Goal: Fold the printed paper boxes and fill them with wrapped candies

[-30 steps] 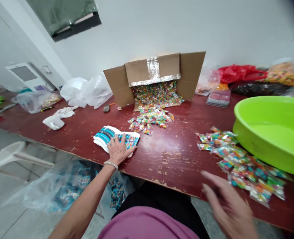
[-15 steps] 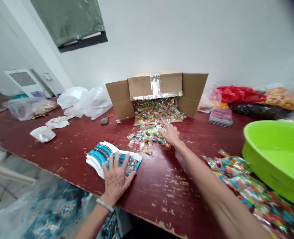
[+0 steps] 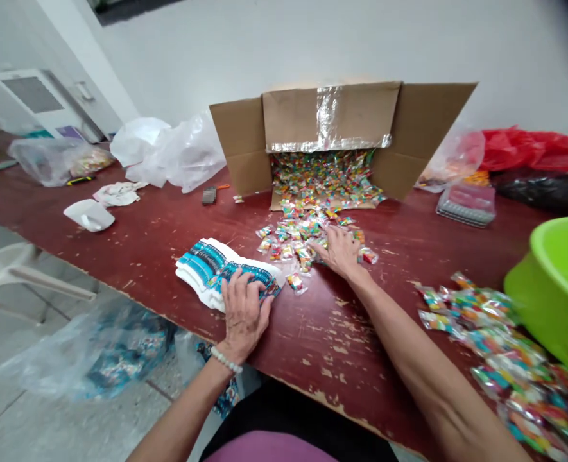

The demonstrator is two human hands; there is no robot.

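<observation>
So the blue printed bags (image 3: 206, 268) are pinned by the left hand (image 3: 242, 314), fingers loose, and the spilled candy packets (image 3: 291, 232) are covered by the flat, spread right hand (image 3: 339, 253)

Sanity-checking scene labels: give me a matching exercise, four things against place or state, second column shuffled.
1. box
2. basin
3. left hand
4. right hand

a. flat on the blue-and-white stack
b. on its side, packets spilling out
c. green, far right
d. on the loose packets in front of the box

Pairs: 1-b, 2-c, 3-a, 4-d
</observation>
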